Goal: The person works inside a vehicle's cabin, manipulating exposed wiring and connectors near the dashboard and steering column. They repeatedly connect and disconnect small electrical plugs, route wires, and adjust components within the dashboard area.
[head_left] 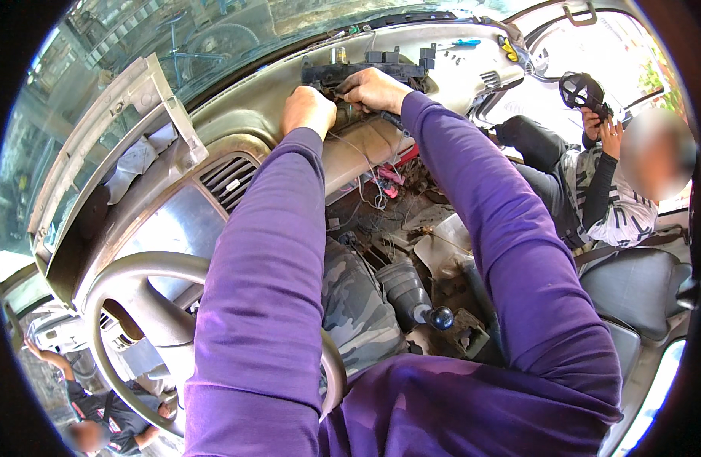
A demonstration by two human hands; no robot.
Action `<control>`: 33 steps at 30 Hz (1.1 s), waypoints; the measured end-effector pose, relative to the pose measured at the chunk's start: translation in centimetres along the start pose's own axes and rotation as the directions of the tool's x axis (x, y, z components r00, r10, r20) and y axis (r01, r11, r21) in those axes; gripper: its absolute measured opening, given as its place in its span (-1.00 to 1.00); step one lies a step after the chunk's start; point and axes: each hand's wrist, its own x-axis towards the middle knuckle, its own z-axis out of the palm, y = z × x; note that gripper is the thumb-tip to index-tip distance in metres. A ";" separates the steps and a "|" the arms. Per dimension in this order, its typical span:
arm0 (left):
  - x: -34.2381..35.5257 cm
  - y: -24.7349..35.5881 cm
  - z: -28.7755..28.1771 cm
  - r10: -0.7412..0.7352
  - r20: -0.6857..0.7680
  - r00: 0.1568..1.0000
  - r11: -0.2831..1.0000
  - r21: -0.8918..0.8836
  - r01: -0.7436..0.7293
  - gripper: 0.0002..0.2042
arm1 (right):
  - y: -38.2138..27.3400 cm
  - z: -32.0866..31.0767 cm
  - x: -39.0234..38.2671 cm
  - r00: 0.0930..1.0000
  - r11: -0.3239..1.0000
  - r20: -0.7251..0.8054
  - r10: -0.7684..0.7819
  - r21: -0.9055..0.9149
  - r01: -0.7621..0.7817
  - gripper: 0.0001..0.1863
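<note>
Both my arms, in purple sleeves, reach forward to the middle of the dashboard (244,122) of a vehicle. My left hand (308,113) is closed in a fist at the left end of a long black plastic part (365,71); its fingertips are hidden, so what it grips does not show. Beside it, my right hand (375,91) has its fingers bent and pinched in front of the same part, on something too small to make out. A short dark cylindrical piece (393,120) shows below the right wrist. Thin pale wires (362,156) hang beneath my hands.
The steering wheel (106,305) and gear lever (440,317) stand near me. On the dashboard top lie a blue tool (466,43) and a yellow-and-black item (508,49). At right a person (613,183) holds a black round spoked part (581,93); another person (110,415) is at lower left.
</note>
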 end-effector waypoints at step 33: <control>2.2 -1.5 1.1 0.061 0.003 0.998 0.998 -0.014 -0.061 -0.68 | 0.0 0.1 -0.1 1.000 0.998 0.010 -0.005 0.058 0.004 -0.60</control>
